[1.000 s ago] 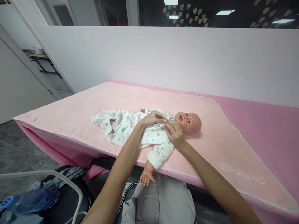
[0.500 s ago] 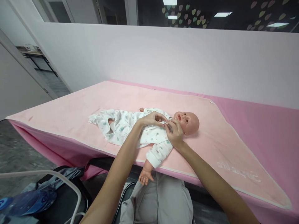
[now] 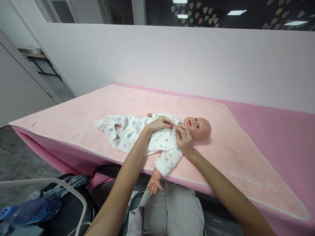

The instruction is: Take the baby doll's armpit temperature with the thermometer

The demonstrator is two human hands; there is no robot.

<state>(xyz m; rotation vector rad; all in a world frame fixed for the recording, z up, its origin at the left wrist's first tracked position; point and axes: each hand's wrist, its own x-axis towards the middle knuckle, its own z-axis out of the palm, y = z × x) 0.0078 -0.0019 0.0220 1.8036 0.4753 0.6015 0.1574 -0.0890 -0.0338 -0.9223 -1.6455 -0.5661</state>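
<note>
A baby doll [image 3: 198,128] lies on its back on a pale pink towel [image 3: 103,108], head to the right, dressed in a white patterned romper [image 3: 128,131]. My left hand [image 3: 159,124] pinches the romper's collar at the doll's chest. My right hand [image 3: 184,140] pinches the same collar edge just under the doll's chin. The fingertips of both hands meet there. One doll arm hangs over the table's near edge, its bare hand [image 3: 153,186] dangling.
The towel covers a table with a darker pink sheet [image 3: 283,131], set against a white wall. A chair with a white rail [image 3: 81,203] and blue packets [image 3: 31,209] stands at lower left. My grey-clad lap [image 3: 169,213] is below the table edge.
My fingers have shifted slightly along the collar, and the romper now lies closed over the doll's chest. The view has barely moved.
</note>
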